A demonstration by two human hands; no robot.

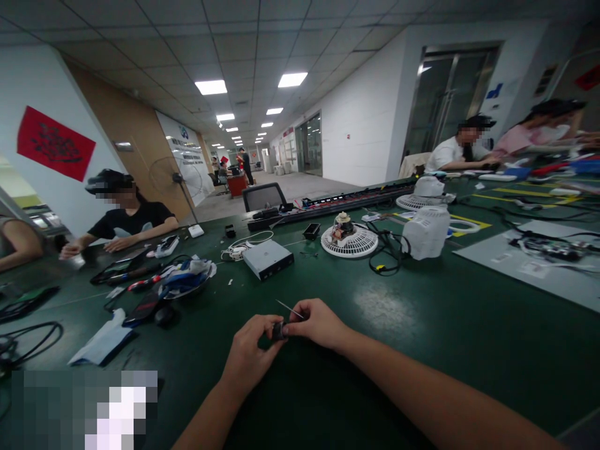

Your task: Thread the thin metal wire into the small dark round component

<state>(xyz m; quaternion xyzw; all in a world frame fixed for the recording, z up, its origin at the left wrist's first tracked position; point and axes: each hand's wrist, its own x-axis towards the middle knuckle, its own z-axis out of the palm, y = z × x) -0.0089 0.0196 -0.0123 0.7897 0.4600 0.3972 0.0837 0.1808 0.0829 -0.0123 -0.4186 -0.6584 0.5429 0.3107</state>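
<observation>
Close in front of me over the green table (328, 394), my left hand (248, 350) grips a small dark cylindrical part (280, 330) between thumb and fingers. My right hand (321, 322) meets it from the other side, fingertips touching the part. A thin metal rod (288, 307) sticks out of the right hand's pinch, pointing up and left. The rod's lower end is hidden by the fingers, so I cannot see whether it joins the cylinder. Beyond my hands lies a silver, box-shaped disc drive (267, 258).
A round white fan grille with a motor (347, 236) and a white plastic housing (426, 232) stand beyond, with black cable (391, 253) between them. Tools and a blue-white cloth bundle (185, 278) lie left. A grey panel (529, 265) is at right. Co-workers sit across the table.
</observation>
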